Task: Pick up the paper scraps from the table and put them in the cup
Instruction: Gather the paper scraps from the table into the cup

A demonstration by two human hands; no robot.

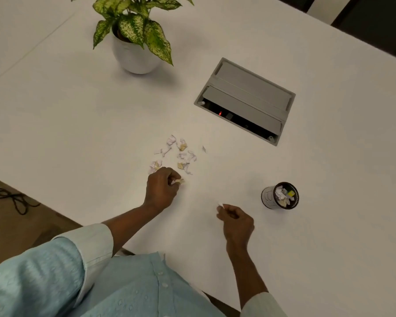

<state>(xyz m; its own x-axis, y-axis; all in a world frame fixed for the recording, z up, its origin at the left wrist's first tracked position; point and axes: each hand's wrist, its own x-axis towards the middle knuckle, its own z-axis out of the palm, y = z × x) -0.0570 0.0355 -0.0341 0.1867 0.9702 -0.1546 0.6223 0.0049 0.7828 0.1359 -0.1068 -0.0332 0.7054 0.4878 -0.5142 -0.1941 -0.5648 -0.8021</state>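
Observation:
Several white and tan paper scraps (181, 154) lie scattered on the white table (78, 115) near its middle. My left hand (161, 189) rests at the pile's near edge, fingers pinched on a few scraps (178, 181). My right hand (236, 221) hovers lower right, pinching one small white scrap (220, 204) between thumb and fingertips. A small black-rimmed cup (279, 196) stands to the right of that hand, holding several scraps, one of them yellow.
A potted plant (135, 37) in a white pot stands at the back. A grey cable box (246, 100) with a red light is set into the tabletop behind the scraps. The table's near-left edge drops to a floor with dark cables (12, 197).

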